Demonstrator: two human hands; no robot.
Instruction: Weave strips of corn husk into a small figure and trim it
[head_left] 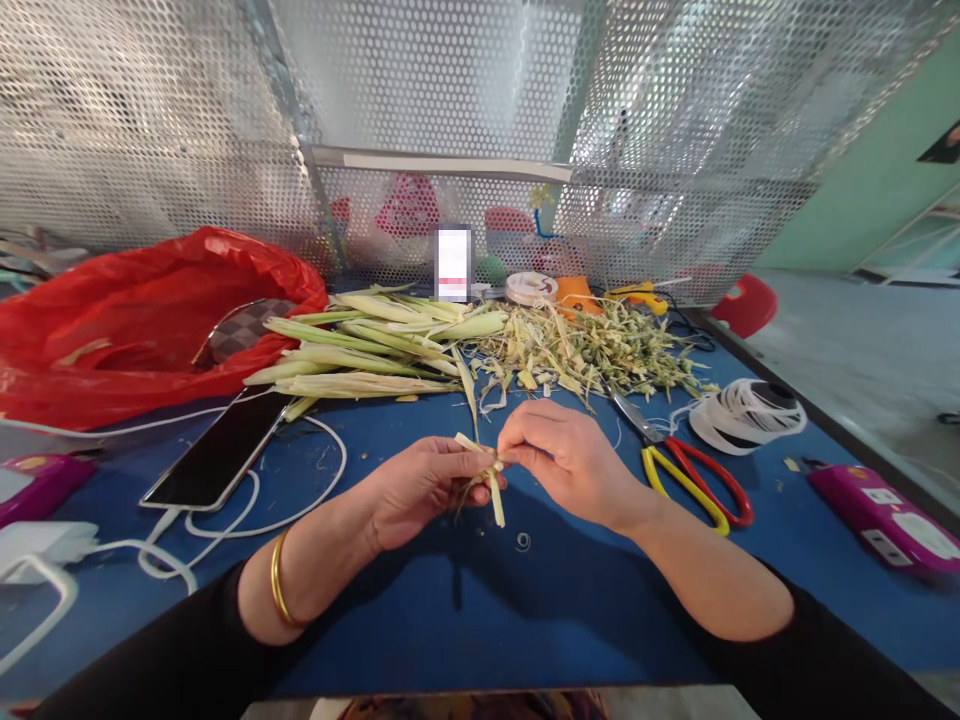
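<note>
Pale strips of corn husk (496, 505) are pinched in my left hand (439, 478), just above the middle of the blue table (600, 610). Against the same strips, the fingertips of my right hand (559, 455) press together from the right; what lies between them is too small to make out. One long husk end sticks up and away from my fingers. Behind my hands lies a pile of husks (375, 345), with a heap of cut scraps (592, 350) to its right. Scissors (686, 475) with one yellow and one red handle rest beyond my right wrist.
At left are a red plastic bag (150, 350), a phone (221, 450) on a white cable (259, 530) and a white charger (52, 550). A spool of white string (746, 415) and a purple power strip (885, 510) are at right. Perforated metal panels (435, 90) stand behind.
</note>
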